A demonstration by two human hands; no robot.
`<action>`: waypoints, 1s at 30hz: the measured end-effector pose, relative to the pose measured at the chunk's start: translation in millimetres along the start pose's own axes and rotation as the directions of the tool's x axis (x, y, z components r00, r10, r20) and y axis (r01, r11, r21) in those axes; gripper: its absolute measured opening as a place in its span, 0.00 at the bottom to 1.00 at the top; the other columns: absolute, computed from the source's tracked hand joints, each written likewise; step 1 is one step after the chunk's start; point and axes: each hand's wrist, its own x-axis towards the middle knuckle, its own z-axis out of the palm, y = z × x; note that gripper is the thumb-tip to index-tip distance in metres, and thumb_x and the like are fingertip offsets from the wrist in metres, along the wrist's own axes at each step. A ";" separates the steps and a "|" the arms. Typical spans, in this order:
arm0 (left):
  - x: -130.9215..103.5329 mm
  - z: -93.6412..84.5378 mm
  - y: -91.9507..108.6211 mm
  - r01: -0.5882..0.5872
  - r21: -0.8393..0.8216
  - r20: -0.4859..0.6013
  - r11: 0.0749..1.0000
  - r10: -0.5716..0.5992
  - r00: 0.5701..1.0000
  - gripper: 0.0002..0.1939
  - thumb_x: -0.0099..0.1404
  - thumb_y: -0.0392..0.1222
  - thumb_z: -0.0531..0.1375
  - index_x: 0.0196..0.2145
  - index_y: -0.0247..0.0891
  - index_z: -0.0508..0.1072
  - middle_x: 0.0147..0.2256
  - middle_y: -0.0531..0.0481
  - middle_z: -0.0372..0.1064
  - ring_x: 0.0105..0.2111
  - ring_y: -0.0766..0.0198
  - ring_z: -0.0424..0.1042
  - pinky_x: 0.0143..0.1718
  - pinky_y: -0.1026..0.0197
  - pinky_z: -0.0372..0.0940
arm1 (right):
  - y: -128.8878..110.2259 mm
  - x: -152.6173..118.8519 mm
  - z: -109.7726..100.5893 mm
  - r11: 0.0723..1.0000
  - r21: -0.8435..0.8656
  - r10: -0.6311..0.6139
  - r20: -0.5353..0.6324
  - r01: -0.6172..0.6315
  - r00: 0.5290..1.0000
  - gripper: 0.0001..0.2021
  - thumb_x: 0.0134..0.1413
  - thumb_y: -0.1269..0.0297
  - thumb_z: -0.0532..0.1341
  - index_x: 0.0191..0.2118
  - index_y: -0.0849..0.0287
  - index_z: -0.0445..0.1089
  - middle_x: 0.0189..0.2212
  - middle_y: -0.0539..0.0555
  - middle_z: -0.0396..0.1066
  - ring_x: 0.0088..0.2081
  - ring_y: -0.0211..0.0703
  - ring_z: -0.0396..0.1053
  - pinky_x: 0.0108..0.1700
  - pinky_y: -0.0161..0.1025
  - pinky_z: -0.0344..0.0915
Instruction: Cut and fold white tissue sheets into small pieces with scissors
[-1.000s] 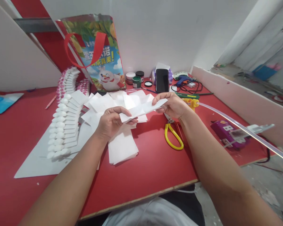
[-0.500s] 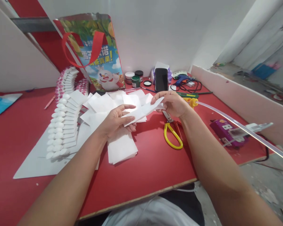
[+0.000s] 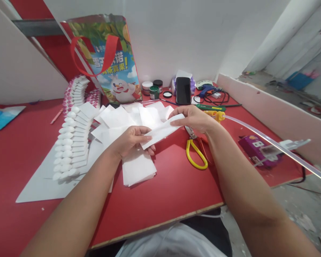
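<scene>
A folded strip of white paper [image 3: 163,131] is held between both hands above the red table. My left hand [image 3: 135,140] pinches its lower left end, thumb on top. At the upper right end my right hand [image 3: 188,117] grips it between thumb and fingers. Just below my left hand lies a stack of white paper pieces [image 3: 138,169]. Behind the hands, loose white paper sheets [image 3: 116,119] are spread in an overlapping pile. Scissors with yellow handles [image 3: 196,155] lie below my right hand.
White oval-tipped sticks [image 3: 69,146] stand in rows at the left. Behind are a colourful bag [image 3: 117,78], small jars [image 3: 154,92], a black phone [image 3: 183,91] and a blue glue gun [image 3: 205,91]. At right, a clear tube [image 3: 267,141] crosses above a purple package [image 3: 256,150].
The folded paper has turned so that its flat face shows more and looks wider. My left hand has dropped slightly, and the fingers of my right hand have shifted on the paper.
</scene>
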 end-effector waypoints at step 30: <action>4.4 7.9 -2.2 -0.098 -0.094 -0.205 0.991 0.077 0.976 0.13 0.55 0.43 0.74 0.29 0.31 0.78 0.26 0.43 0.79 0.23 0.65 0.76 0.25 0.67 0.70 | -52.6 -32.9 3.3 0.503 -0.796 0.098 -0.334 -0.337 0.937 0.11 0.54 0.67 0.63 0.21 0.59 0.69 0.15 0.53 0.65 0.22 0.42 0.66 0.29 0.40 0.60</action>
